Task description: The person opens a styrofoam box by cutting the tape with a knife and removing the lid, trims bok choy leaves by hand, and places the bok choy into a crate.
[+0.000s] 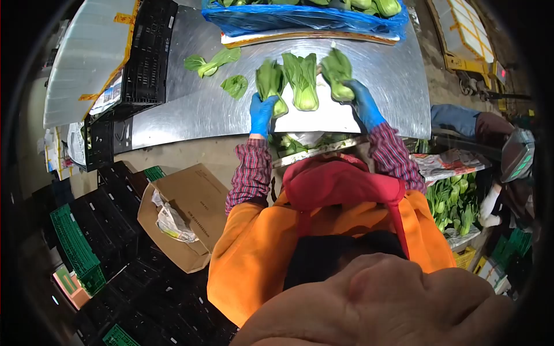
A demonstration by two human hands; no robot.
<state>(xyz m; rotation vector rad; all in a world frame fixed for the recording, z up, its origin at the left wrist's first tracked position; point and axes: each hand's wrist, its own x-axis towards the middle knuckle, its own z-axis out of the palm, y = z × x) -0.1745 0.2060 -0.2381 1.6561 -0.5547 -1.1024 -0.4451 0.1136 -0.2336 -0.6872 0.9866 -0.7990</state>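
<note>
My left hand (262,113), in a blue glove, is closed on the lower part of a bok choy (270,82) with its leaves pointing away from me. A second bok choy (302,81) lies on the metal table (196,112) between my hands, untouched by either as far as I see. Also blue-gloved, my right hand (365,105) grips the base of another bok choy (337,72), its leaves slightly blurred. Left of these lie a small loose bok choy piece (214,62) and a single leaf (235,86).
A crate lined with blue plastic (311,22) holds bok choy at the table's far edge. Black crates (147,52) stand left, with a cardboard box (190,202) below. More bok choy (453,202) sits at right, near another person (513,155).
</note>
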